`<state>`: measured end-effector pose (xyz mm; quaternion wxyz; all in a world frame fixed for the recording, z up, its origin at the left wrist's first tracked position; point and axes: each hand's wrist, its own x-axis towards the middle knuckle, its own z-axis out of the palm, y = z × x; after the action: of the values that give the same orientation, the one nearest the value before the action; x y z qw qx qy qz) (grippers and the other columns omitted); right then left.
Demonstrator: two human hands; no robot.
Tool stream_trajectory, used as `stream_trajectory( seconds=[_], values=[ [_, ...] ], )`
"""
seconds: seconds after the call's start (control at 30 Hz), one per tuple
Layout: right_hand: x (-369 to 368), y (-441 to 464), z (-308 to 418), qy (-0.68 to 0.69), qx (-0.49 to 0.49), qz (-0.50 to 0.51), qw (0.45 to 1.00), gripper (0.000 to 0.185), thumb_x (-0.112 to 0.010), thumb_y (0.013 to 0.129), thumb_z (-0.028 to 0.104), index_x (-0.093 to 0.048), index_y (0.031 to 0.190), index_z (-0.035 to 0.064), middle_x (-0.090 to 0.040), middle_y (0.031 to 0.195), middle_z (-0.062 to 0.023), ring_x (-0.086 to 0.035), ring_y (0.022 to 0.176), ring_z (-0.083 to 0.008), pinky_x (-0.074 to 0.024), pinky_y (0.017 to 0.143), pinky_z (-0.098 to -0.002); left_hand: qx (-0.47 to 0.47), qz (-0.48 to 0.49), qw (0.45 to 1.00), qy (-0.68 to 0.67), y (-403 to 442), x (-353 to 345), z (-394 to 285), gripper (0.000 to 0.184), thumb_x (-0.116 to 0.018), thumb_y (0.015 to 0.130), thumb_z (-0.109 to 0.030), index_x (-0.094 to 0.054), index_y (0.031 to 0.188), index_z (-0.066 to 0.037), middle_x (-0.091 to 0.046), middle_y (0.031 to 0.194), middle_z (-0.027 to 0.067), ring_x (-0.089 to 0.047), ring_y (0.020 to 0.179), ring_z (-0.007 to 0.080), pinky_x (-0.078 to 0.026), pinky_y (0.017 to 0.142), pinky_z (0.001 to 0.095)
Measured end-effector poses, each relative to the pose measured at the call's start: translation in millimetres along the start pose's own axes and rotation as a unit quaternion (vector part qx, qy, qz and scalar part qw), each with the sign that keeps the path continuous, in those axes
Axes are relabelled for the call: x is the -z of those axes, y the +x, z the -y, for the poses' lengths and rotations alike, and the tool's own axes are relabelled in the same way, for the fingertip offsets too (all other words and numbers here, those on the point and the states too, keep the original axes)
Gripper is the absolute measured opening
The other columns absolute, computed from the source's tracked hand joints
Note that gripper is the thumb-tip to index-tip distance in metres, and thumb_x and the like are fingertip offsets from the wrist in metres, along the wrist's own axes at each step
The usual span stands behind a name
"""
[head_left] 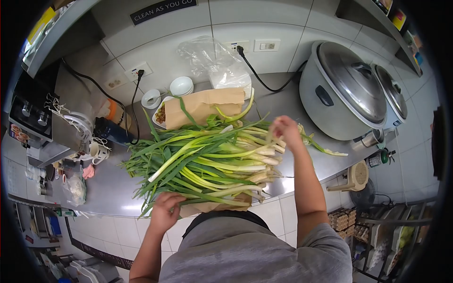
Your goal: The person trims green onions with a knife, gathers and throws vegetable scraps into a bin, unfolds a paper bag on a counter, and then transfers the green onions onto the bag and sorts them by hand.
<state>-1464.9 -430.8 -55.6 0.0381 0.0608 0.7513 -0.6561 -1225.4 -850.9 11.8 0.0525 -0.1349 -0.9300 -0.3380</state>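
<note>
Firstly, pile of green stalks (217, 165): it lies across the steel counter (108, 191), directly before the person, with the leaves to the left and the pale root ends (264, 160) to the right.
Right hand (284, 131): it is at the pale ends, on the far side of the pile; the fingers are bent together and blurred, so I cannot tell whether they pinch something or only touch.
Left hand (167, 210): it is at the near edge, with its fingers on the leaves; whether they grasp one or only rest, I cannot tell.
Good handling: in my judgement, it is better to take few stalks at once, by the firm pale part, because the long leaves cross each other and may drag their neighbours.
Possible trouble: the near stalks reach the counter's edge, so a strong pull toward the body could drop some.
Behind the pile: a brown paper piece (203, 108) partly hides a white plate of food (161, 115); near it are white bowls (181, 86) and a clear plastic bag (207, 54).
Right side: a large lidded pot (330, 118), and a beige stool (359, 175) on the tiled floor (127, 231).
Wall: pale tiles, with a sign (163, 12) reading "CLEAN AS YOU GO".
</note>
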Motion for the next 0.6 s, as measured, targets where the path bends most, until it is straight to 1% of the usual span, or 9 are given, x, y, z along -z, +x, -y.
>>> stream_trajectory(
  seconds=[0.1, 0.27, 0.3, 0.33, 0.4, 0.47, 0.5, 0.53, 0.6],
  values=[
    [59, -13, 8, 0.235, 0.087, -0.077, 0.965, 0.009, -0.052, 0.098, 0.013, -0.056, 0.093, 0.0075, -0.062, 0.077, -0.0046, -0.054, 0.06, -0.0116, -0.046, 0.056, -0.0251, 0.026, -0.024, 0.999, -0.019, 17, 5, -4, 0.028, -0.059, 0.072, 0.007, -0.07, 0.093, -0.007, -0.067, 0.096, 0.0104, -0.062, 0.09, 0.0306, -0.05, 0.079, 0.0388],
    [138, -26, 13, 0.293, 0.166, -0.178, 0.925, 0.009, -0.06, 0.094, 0.014, -0.059, 0.097, 0.0055, -0.064, 0.086, -0.0077, -0.057, 0.064, -0.0129, -0.0473, 0.062, -0.0274, -0.036, -0.015, 0.999, -0.037, 80, -11, -24, 0.026, -0.06, 0.074, 0.006, -0.07, 0.095, -0.007, -0.067, 0.098, 0.0113, -0.062, 0.091, 0.031, -0.05, 0.081, 0.0379],
    [140, -20, -2, -0.069, 0.197, -0.311, 0.927, 0.015, -0.063, 0.09, 0.013, -0.06, 0.102, 0.004, -0.064, 0.091, -0.0104, -0.059, 0.068, -0.0162, -0.0485, 0.066, -0.0296, -0.054, 0.005, 0.997, -0.048, 97, -16, -31, 0.025, -0.061, 0.075, 0.004, -0.07, 0.095, -0.006, -0.067, 0.101, 0.0121, -0.062, 0.093, 0.0309, -0.049, 0.083, 0.0382],
    [142, -17, -12, -0.422, 0.196, -0.395, 0.793, 0.023, -0.066, 0.087, 0.013, -0.061, 0.106, 0.0025, -0.065, 0.097, -0.0131, -0.062, 0.072, -0.0196, -0.0496, 0.07, -0.0318, -0.099, 0.007, 0.995, -0.021, 117, -25, -35, 0.025, -0.061, 0.076, 0.004, -0.07, 0.096, -0.007, -0.065, 0.105, 0.0126, -0.061, 0.097, 0.0314, -0.048, 0.086, 0.0398],
    [95, -38, 20, -0.399, 0.164, -0.298, 0.851, 0.029, -0.067, 0.076, 0.004, -0.067, 0.104, 0.0042, -0.066, 0.096, -0.0149, -0.061, 0.099, -0.0344, -0.0489, 0.085, -0.0395, -0.161, 0.024, 0.985, 0.052, 160, -51, -37, 0.025, -0.062, 0.078, 0.0, -0.071, 0.1, -0.009, -0.061, 0.117, 0.0137, -0.057, 0.107, 0.0323, -0.045, 0.093, 0.043],
    [49, -30, 10, -0.328, 0.057, -0.069, 0.941, 0.015, -0.065, 0.074, 0.004, -0.073, 0.087, 0.0033, -0.069, 0.09, -0.0152, -0.065, 0.087, -0.0311, -0.0502, 0.079, -0.0377, -0.18, 0.039, 0.978, 0.1, 194, -84, -24, 0.025, -0.062, 0.08, -0.003, -0.071, 0.102, -0.01, -0.057, 0.125, 0.0144, -0.055, 0.113, 0.0327, -0.042, 0.097, 0.0445],
    [24, -30, 13, -0.269, 0.052, 0.089, 0.958, 0.015, -0.066, 0.075, 0.01, -0.073, 0.087, 0.0043, -0.07, 0.085, -0.0142, -0.066, 0.082, -0.0314, -0.0504, 0.076, -0.0382, -0.155, 0.059, 0.968, 0.188, 207, -104, -11, 0.03, -0.063, 0.082, -0.01, -0.068, 0.112, -0.012, -0.053, 0.13, 0.0155, -0.051, 0.118, 0.0337, -0.039, 0.1, 0.0454],
    [2, -25, 9, -0.306, 0.137, 0.186, 0.924, 0.017, -0.068, 0.076, 0.016, -0.073, 0.088, 0.0056, -0.069, 0.087, -0.0143, -0.066, 0.085, -0.032, -0.0505, 0.075, -0.0398, -0.13, 0.079, 0.949, 0.275, 217, -115, -4, 0.037, -0.064, 0.084, -0.017, -0.064, 0.121, -0.014, -0.049, 0.136, 0.0165, -0.048, 0.122, 0.0347, -0.036, 0.104, 0.0462],
    [-44, -3, -19, -0.358, 0.192, 0.14, 0.903, 0.017, -0.068, 0.076, 0.018, -0.073, 0.087, 0.0063, -0.069, 0.086, -0.0149, -0.065, 0.085, -0.0338, -0.0508, 0.074, -0.0419, -0.064, 0.102, 0.958, 0.262, 231, -118, -1, 0.046, -0.065, 0.085, -0.024, -0.058, 0.129, -0.015, -0.047, 0.138, 0.0177, -0.047, 0.124, 0.0354, -0.035, 0.105, 0.0469]
  ],
)
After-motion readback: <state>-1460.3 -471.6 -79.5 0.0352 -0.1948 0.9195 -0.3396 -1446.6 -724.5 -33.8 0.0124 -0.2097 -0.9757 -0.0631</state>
